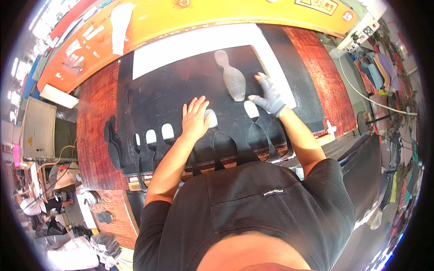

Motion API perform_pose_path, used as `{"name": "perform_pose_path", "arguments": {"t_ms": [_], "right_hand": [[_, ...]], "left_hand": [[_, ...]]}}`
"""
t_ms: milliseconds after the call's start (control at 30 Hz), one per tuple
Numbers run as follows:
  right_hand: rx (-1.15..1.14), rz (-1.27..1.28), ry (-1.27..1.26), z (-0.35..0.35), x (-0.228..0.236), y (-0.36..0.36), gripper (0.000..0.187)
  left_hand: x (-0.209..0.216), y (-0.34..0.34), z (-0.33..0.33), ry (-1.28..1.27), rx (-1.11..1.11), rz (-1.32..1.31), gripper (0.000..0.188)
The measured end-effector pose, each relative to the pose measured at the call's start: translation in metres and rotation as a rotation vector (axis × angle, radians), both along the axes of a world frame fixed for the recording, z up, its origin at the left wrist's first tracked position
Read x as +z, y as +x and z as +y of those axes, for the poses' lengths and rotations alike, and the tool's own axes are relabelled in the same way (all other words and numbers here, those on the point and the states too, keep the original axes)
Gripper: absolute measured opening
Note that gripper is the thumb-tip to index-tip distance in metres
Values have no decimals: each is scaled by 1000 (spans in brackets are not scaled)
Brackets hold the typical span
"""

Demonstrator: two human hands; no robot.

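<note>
A black sheet of material (pixel 167 92) lies on a white sheet (pixel 199 41) in front of me. Sole-shaped gaps run along its near edge, and white shows through their rounded ends. My left hand (pixel 195 118) is bare and rests flat on the black sheet, fingers stretched out, beside one such gap. Wearing a grey fingerless glove, my right hand (pixel 270 97) is at the sheet's right side with thumb and fingers apart. Just left of it, a grey shoe-sole-shaped piece, perhaps a cutting die (pixel 233 77), sits on the black sheet, apart from both hands.
An orange-yellow machine beam (pixel 194 17) spans the far side. Black sole-shaped pieces (pixel 113 142) lie stacked on the reddish-brown table (pixel 92 131) at the left. A control box (pixel 361 32) stands at the far right. Piled coloured material (pixel 382 77) lies beyond it. Another person (pixel 36 205) is at the far left.
</note>
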State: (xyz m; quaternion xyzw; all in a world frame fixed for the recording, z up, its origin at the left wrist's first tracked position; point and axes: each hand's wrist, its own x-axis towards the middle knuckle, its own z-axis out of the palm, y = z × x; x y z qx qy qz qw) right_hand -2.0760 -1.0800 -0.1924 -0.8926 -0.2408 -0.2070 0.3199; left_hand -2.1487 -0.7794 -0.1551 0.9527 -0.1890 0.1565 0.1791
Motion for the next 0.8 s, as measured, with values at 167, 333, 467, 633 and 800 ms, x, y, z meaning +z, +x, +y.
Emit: {"name": "perform_pose_path", "arguments": {"t_ms": [167,333,467,633,800], "right_hand": [[-462,-9,46,-97,-23,-93,45],[-582,-68,31,-128,-54,-166,14],[-712,-16,156,-117,-58,-168,18],[-788,15,129,-110,-52,-180,20],[-709,34,135,-106,-45,-192,20]], "left_hand": [[16,-55,20,-97,-198,-138,18],[-23,-144,66,-111,-139,190,20],[-58,-160,70,104,-89,-299,35],[-48,-153,62,126,182,-75,46],[-34,-151,60,30,64,-231,37]]}}
